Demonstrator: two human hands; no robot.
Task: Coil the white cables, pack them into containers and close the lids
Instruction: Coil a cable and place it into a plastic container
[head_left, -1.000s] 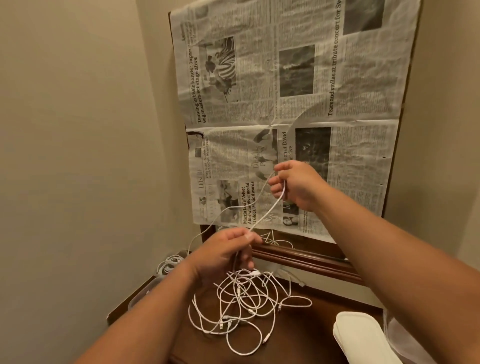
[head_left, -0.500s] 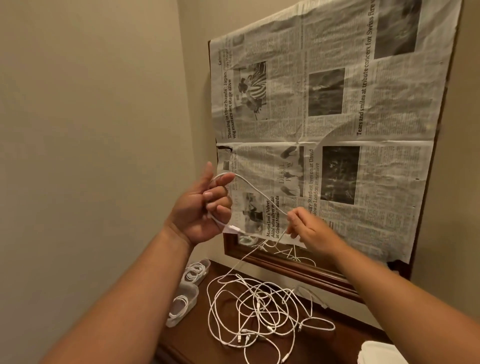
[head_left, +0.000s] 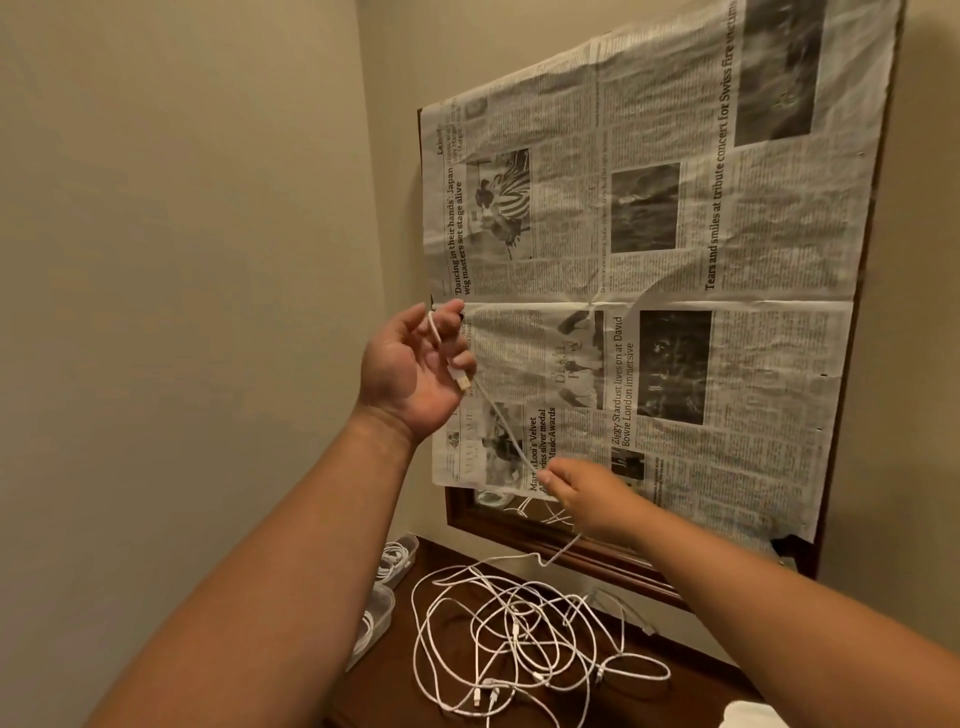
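My left hand is raised in front of the newspaper, palm toward me, with one end of a white cable looped over its fingers and the USB plug against the fingertips. The cable runs down and right to my right hand, which pinches it lower down. Below, a tangled heap of white cables lies on the dark wooden table. At the table's left edge stand two clear containers holding coiled cables, partly hidden by my left arm.
A wood-framed mirror covered with newspaper leans behind the table. Beige walls close in the left side and back. A white object shows at the bottom right corner.
My left hand rose from the heap to chest height with the cable end, then opened its fingers wider. My right hand dropped from above to pinch the cable lower down. The view shifted left.
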